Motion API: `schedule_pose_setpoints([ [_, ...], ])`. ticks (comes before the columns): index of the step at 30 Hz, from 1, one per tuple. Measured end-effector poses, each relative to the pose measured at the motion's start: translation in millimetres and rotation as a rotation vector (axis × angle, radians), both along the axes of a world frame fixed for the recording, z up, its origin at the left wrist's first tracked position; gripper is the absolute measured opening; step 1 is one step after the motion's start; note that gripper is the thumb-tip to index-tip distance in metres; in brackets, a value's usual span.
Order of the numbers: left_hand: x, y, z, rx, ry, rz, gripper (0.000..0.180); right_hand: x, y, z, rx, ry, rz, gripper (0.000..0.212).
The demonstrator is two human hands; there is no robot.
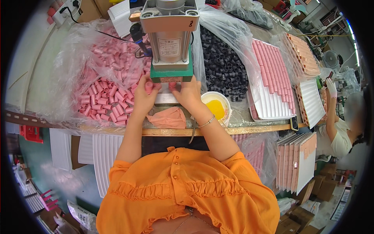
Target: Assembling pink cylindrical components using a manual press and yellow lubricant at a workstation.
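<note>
The left hand [144, 96] appears closed on a pink tube [148, 87], thumb on its near side, just below the green block of the press. The right hand [190, 94] reaches in from the other side, thumb beside a second pink piece [172, 85] under the green block [171, 73] — whether the fingers clamp it, I cannot tell. A metal base [166, 99] lies between the wrists, with a pink cloth [168, 117] nearer the person.

The step looks like placing or clearing a piece at the press [168, 41]; the next move probably calls for a squarely set piece and fingers kept well out from under the block.

Further out on the desk [249, 130], loose pink tubes [105, 99] heap to the left; a white tub [228, 117] with something yellow, dark fittings [224, 58] and a tray of lined-up tubes [272, 72] stand right.
</note>
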State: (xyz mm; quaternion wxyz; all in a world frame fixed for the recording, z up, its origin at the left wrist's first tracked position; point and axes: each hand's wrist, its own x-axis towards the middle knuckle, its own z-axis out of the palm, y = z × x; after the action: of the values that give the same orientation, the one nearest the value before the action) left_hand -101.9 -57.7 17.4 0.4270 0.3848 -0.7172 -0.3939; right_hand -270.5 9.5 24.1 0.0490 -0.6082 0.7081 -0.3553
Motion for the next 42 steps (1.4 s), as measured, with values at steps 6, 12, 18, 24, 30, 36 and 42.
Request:
schedule_pose_setpoints([
  [6, 40.1, 33.3, 20.8, 0.509, 0.208, -0.338, 0.046, -0.4, 21.5, 11.8, 0.037, 0.071, -0.061, 0.051],
  [12, 28.6, 64.2, 45.9, 0.546, 0.137, -0.614, 0.068, -1.8, 83.5, 37.6, 0.146, -0.827, 0.383, 0.041],
  [18, -2.1, 95.8, 34.3, 0.388, 0.03, -0.549, 0.063, 1.3, 108.4, 30.2, -0.035, -0.647, 0.21, 0.018],
  [24, -26.4, 117.1, 19.4, 0.11, -0.111, -0.357, 0.057, -3.9, 116.4, 25.7, -0.169, -0.582, 0.086, 0.016],
  [30, -34.0, 130.2, 15.3, 0.054, 0.027, -0.312, 0.055, -6.6, 124.6, 35.5, -0.205, -0.533, 0.119, 0.016],
  [36, -29.5, 125.7, 16.4, 0.074, 0.041, -0.327, 0.054, -7.4, 124.9, 38.1, -0.187, -0.471, 0.117, 0.014],
  [42, 5.0, 110.9, 38.6, 0.713, 0.378, -0.932, 0.054, -16.5, 140.9, 79.2, -0.068, -0.596, 0.552, 0.01],
])
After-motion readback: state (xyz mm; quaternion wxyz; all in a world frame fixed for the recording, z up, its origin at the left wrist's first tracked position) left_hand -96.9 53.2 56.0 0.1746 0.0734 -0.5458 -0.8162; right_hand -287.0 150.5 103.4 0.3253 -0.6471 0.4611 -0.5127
